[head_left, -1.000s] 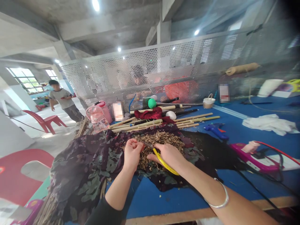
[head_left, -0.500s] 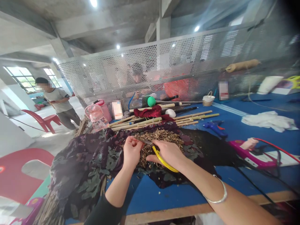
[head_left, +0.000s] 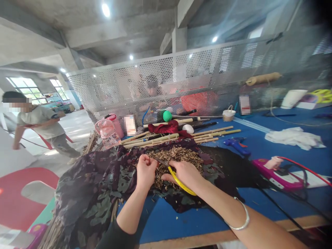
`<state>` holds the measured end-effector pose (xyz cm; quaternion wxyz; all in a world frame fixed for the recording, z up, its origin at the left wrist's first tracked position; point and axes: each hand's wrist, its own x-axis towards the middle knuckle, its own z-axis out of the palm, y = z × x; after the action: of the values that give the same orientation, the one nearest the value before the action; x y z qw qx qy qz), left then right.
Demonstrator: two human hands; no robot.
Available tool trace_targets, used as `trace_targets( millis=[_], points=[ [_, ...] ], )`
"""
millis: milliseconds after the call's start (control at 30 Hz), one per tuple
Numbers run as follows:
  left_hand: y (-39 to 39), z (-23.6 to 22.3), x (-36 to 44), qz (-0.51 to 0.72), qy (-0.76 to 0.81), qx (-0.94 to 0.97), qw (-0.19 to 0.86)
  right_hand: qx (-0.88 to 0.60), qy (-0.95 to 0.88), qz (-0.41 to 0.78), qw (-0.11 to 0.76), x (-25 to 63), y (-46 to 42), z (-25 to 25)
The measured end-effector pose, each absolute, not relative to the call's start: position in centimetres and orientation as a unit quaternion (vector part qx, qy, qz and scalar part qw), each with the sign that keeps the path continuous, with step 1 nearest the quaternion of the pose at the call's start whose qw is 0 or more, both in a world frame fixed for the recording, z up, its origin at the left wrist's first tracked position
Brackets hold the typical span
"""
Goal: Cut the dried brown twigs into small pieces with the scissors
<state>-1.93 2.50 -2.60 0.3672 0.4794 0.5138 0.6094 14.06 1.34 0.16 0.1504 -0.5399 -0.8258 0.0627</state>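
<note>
Yellow-handled scissors (head_left: 178, 181) gripped in right hand (head_left: 187, 173); left hand (head_left: 145, 173) pinched closed, contents too small to tell.
Scissors likely light, stiff, best held by handles; dark blades reach toward left hand. Dried plant bits (head_left: 188, 155) probably weightless, brittle, pinch gently; brown, crumpled, heaped on dark leaf-print cloth (head_left: 86, 193) over blue tabletop (head_left: 168, 221). Bamboo sticks (head_left: 155, 140) behind.

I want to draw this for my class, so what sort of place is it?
It looks like a craft workshop, though I can't be sure. A glue gun and long sticks lie on the blue table, and the right hand holds a yellow-handled tool.
</note>
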Motion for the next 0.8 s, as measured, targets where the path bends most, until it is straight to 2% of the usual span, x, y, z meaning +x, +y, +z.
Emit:
trace_targets(
  millis=[433,667,800],
  points=[
    [2.74,-2.78,-2.27,0.587,0.540,0.490,0.353,-0.557,-0.810,0.039,0.179,14.30,1.61,0.08],
    [2.51,-3.02,-2.42,0.506,0.615,0.547,0.257,-0.555,-0.811,0.031,0.180,14.27,1.70,-0.09],
    [2.25,-3.00,-2.30,0.477,0.607,0.600,0.211,-0.546,-0.812,0.036,0.201,14.32,1.67,0.00]
  ],
)
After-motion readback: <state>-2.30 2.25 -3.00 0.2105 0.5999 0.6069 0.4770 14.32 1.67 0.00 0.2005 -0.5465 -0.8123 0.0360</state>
